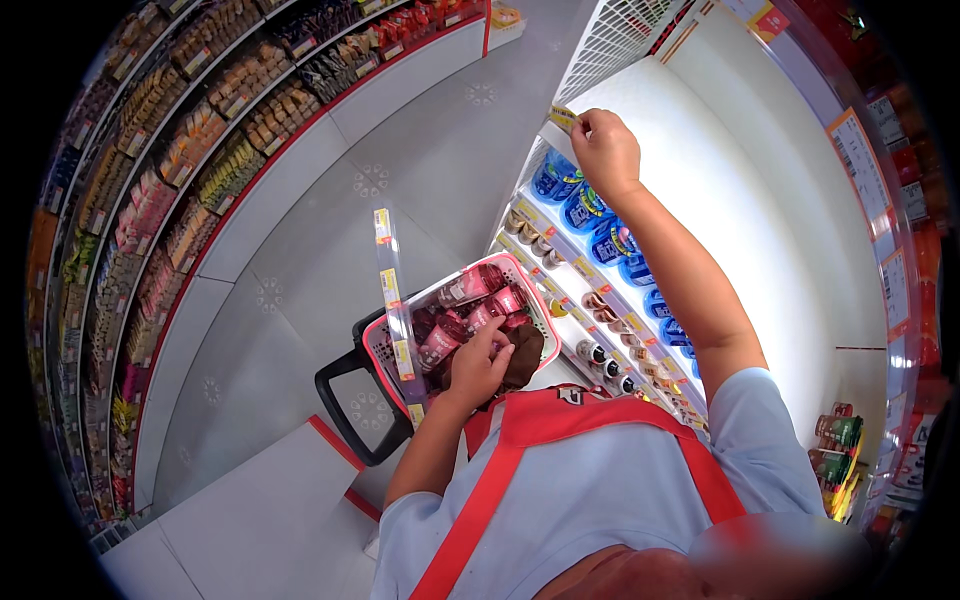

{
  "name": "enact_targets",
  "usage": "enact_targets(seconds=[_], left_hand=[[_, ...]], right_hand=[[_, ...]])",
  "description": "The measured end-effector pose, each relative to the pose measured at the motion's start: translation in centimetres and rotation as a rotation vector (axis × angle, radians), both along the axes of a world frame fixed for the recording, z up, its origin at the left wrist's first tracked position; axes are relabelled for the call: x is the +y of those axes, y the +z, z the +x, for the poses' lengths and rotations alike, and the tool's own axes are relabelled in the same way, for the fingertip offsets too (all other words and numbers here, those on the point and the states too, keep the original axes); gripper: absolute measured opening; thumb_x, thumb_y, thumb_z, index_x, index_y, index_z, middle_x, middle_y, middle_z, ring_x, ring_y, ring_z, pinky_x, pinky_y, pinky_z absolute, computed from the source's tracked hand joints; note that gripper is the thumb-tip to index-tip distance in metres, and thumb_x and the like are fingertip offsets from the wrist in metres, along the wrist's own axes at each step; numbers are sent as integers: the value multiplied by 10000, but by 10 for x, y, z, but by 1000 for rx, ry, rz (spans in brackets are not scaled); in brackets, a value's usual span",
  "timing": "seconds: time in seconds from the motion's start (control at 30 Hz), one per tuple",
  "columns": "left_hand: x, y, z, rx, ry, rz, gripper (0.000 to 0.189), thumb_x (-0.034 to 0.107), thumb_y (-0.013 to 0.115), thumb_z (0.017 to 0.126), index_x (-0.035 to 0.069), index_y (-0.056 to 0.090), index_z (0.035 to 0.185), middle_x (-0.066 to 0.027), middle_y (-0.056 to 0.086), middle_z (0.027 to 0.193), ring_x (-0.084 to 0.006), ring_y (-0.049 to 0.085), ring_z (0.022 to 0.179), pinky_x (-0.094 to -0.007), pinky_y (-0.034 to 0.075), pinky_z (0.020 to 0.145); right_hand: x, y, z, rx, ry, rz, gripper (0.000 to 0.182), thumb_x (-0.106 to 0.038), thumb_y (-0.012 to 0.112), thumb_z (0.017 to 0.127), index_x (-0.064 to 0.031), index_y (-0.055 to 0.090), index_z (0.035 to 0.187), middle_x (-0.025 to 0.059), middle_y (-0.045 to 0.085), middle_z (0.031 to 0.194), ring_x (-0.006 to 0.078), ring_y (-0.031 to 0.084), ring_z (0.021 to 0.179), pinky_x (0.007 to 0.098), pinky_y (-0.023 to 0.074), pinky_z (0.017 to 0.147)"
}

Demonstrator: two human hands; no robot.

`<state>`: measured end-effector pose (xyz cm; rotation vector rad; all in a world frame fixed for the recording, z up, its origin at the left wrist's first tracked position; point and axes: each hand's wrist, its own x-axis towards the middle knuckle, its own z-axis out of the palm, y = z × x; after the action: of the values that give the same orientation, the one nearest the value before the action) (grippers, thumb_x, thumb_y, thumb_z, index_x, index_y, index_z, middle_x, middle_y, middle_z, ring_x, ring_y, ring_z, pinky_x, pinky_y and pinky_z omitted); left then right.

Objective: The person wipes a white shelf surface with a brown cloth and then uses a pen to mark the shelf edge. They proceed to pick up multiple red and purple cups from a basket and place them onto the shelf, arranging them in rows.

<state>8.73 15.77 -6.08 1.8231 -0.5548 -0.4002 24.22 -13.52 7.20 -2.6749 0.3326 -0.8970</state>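
Observation:
My right hand (609, 156) is stretched out to the upper end of the lit shelf and pinches a yellow price label (562, 117) at its edge. Over a white and pink plastic basket (551, 330) is my left hand (477, 369), fingers apart, resting near pink-labelled bottles (442, 343) and a crumpled brown cloth (526, 356). What lies under its palm is hidden. A clear label strip (396, 315) with yellow labels lies across the basket, left of that hand. The basket's black handle (334, 409) hangs out to the left.
Blue-wrapped bottles (589, 210) line the shelf below the bright white board (720, 225). Lower tiers hold cups and small bottles (600, 360). A white wire mesh side panel (611, 45) stands at the top. Curved snack shelves (187, 165) run along the left, beyond grey floor (322, 187).

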Motion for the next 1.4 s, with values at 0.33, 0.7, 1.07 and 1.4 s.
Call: enact_targets(seconds=[0.33,0.7,1.07,1.4], left_hand=[[3,4,0,-33,-32,44,435,97,655,833,36,509,1238,-77,633,849,-244,611,687,-349,488,622],[1,0,-2,-97,-30,-4,431,69,641,839,21,522,1251,-60,625,829,-144,536,571,-288,437,550],[4,8,-5,-77,-64,51,403,85,646,839,36,529,1221,-71,626,831,-205,567,630,-328,455,583],[5,4,-10,-57,-46,34,399,94,645,840,47,539,1222,-69,625,822,-181,545,585,-316,443,554]], right_hand=[[7,1,-7,23,79,-160,265,-92,593,830,-132,679,1077,83,636,795,289,625,730,394,516,647],[-5,19,0,194,247,-405,380,-24,547,761,-127,677,1103,68,624,844,264,603,890,381,521,744],[-11,71,12,610,421,-571,360,14,539,771,-88,684,1084,102,666,952,307,624,973,403,515,822],[-12,71,10,608,153,-182,272,-181,606,825,-55,641,1063,164,678,911,361,643,889,447,509,771]])
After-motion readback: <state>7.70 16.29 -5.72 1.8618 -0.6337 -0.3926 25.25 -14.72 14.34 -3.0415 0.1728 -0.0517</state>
